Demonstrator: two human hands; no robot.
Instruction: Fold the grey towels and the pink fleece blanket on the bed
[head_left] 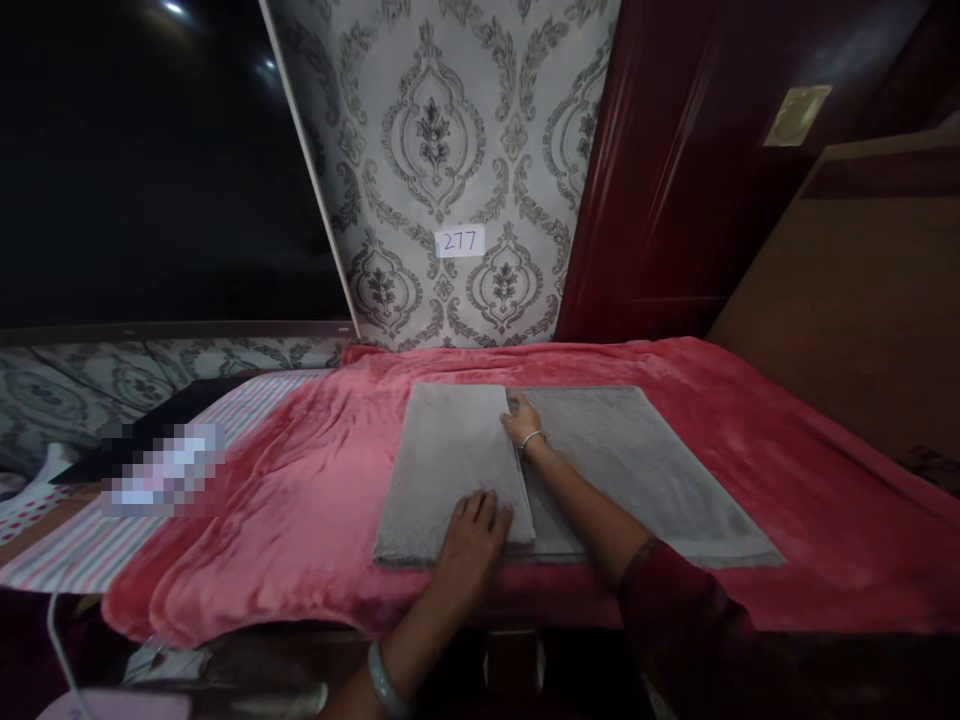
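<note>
A grey plush cloth, like a towel (622, 460), lies flat on a pink blanket. Its left part is doubled over into a smooth folded panel (442, 450) whose straight right edge rests on the lower layer. My left hand (476, 530) lies palm down on the panel near its front right corner, fingers stretched out. Farther back, my right hand (523, 418) touches the panel's right edge close to the far corner, thumb and fingers apart. A pale bangle (386, 682) circles my left wrist and a thin silver one (532, 436) my right.
The pink blanket (315, 500) covers the tabletop and hangs over its front edge. At left are a striped cloth (67, 545) and a large dark screen (150, 170). A cardboard box (862, 290) stands at right, beside a dark red door (660, 180). A white cable (60, 640) hangs at front left.
</note>
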